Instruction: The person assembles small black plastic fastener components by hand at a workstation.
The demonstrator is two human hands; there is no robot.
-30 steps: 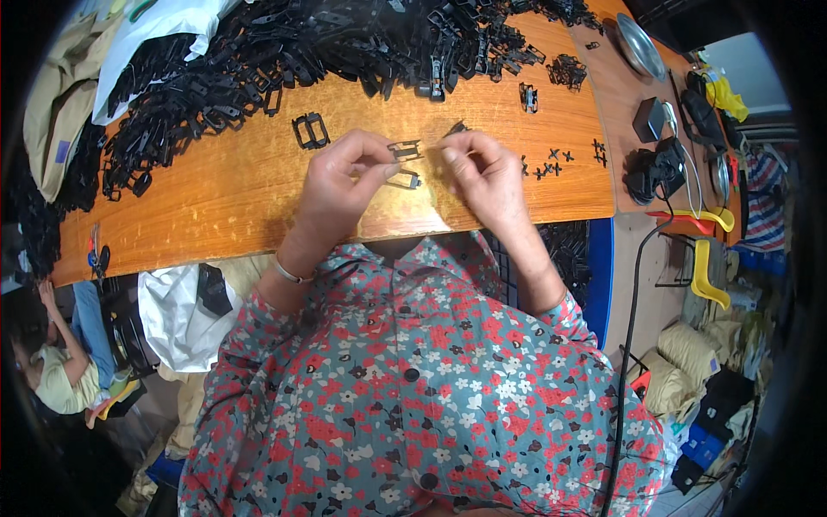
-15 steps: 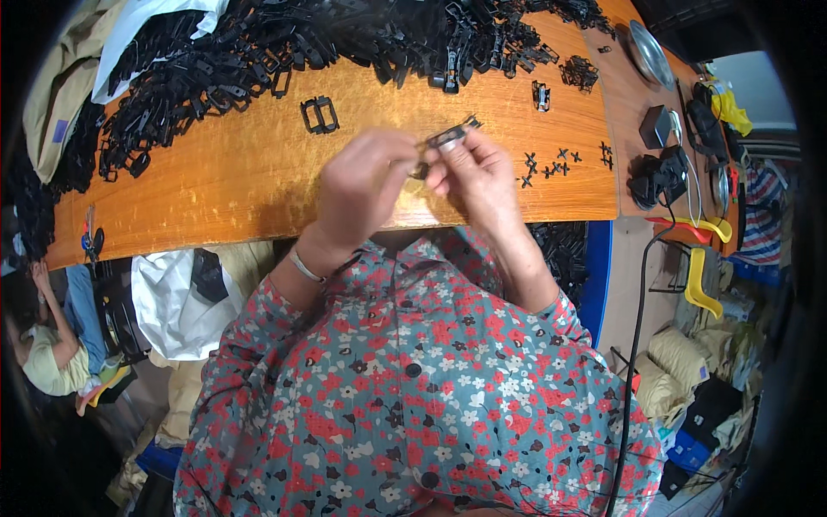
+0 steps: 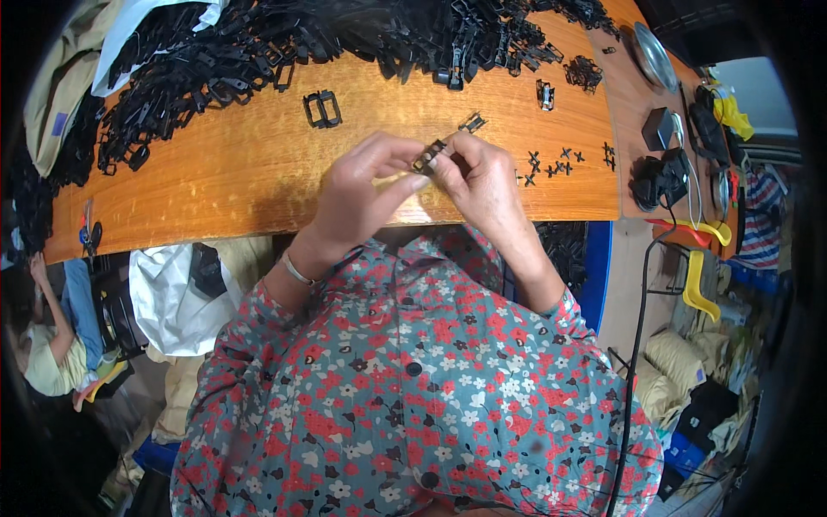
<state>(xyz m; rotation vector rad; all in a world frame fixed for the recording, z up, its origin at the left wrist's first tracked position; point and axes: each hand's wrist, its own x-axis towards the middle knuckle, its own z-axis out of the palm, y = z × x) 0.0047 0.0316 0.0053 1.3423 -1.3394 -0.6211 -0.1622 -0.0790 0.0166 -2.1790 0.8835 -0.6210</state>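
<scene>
A small black plastic frame-shaped piece [image 3: 428,157] is held between my two hands above the near part of the table. The thumb and fingers of my left hand [image 3: 357,189] close on its left side. My right hand [image 3: 484,177] pinches it from the right with thumb and forefinger. Just beyond my right fingers shows another black piece [image 3: 472,122]; whether it lies on the table or touches the hand I cannot tell. A larger black rectangular frame with a middle bar [image 3: 322,110] rests on the wood, farther off to the left.
A large heap of black plastic parts [image 3: 224,82] covers the far side of the wooden table [image 3: 189,194]. Several small black cross-shaped pieces [image 3: 551,168] lie right of my hands. Scissors [image 3: 89,231] are at the left edge. A metal bowl [image 3: 655,56] stands far right.
The black piece has turned to a steeper slant and come a little nearer and left. My left hand, blurred before, now meets it with its fingertips.
</scene>
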